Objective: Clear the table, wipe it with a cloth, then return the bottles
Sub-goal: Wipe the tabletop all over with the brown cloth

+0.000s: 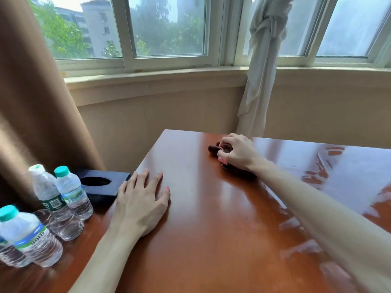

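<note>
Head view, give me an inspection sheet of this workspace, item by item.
Surface: glossy wooden table, reflecting the windows.
Job's things: three water bottles on a lower surface left of it; dark cloth near the far edge.
Clutter: black box and a glass beside the bottles.
Grippers: left hand flat on the table; right hand gripping the cloth.
Cables: nothing seen.
Surroundings: brown curtain, knotted white curtain, windows.
</note>
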